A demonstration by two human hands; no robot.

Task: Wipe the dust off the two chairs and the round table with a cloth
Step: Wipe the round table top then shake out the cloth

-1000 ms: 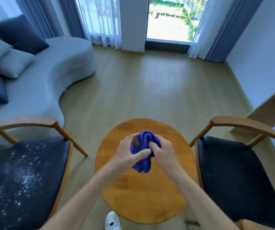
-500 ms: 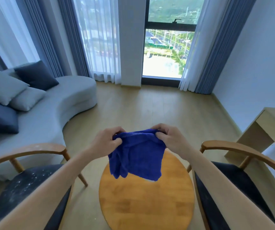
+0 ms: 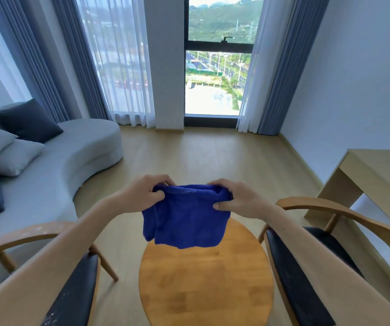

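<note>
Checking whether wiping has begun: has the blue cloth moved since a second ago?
Yes. The blue cloth was bunched low over the round table; both hands now hold it spread, raised above the table's far edge.

Blue cloth hangs (pinched at top corners) above round table.

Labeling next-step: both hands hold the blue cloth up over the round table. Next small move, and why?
Probably lower the blue terry cloth, which the left hand and right hand pinch by its top corners, onto the left wooden chair's black seat: white specks show there.
</note>
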